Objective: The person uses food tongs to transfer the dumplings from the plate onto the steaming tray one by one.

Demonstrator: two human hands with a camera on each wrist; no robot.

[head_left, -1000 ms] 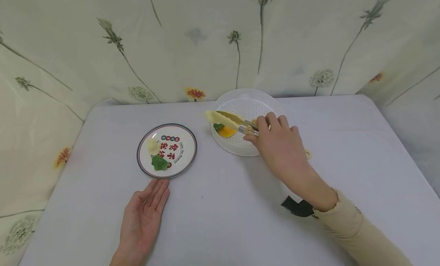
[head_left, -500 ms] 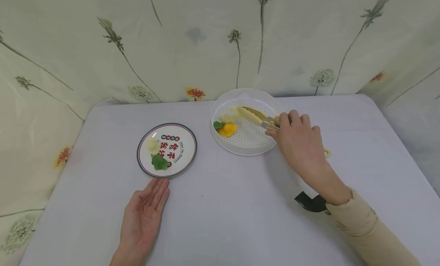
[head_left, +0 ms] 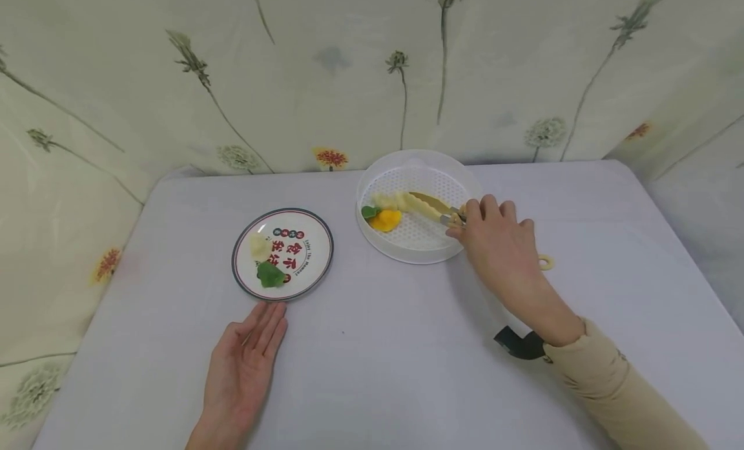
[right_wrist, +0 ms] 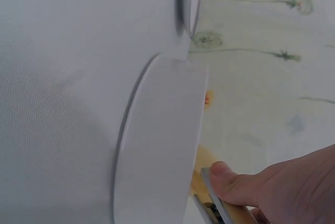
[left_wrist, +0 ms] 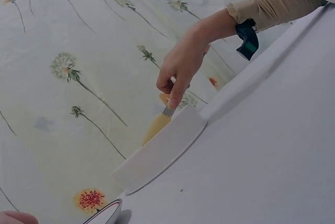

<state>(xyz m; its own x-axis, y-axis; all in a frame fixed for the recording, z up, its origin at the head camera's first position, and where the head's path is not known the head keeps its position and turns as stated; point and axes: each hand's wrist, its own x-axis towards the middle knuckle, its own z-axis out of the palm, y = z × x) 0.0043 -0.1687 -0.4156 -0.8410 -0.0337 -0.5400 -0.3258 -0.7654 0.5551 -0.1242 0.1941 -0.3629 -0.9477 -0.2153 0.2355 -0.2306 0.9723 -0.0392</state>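
Note:
My right hand (head_left: 502, 256) holds yellow-tipped metal tongs (head_left: 427, 206), reaching over the rim of a round white perforated basket (head_left: 418, 253). Inside, at the left, lie a cream piece (head_left: 383, 201), a yellow piece (head_left: 385, 221) and a small green piece (head_left: 369, 212). The tong tips overlap the right end of the cream piece; I cannot tell whether they pinch it. In the right wrist view the thumb (right_wrist: 222, 174) presses on the tongs. My left hand (head_left: 241, 366) lies palm up on the table, straight fingertips at the near rim of a white plate (head_left: 310, 269).
On the plate sit a pale cream piece (head_left: 259, 246) and a green piece (head_left: 270, 275), over printed red characters. The basket stands near the table's far edge, with a flowered cloth (head_left: 331, 88) hanging behind. A yellow ring (head_left: 546, 262) shows beyond the right hand.
The tongs have moved right from above the basket's left rim, then slightly back left and down toward the cream piece, which is now in plain view. The left hand and plate have stayed put.

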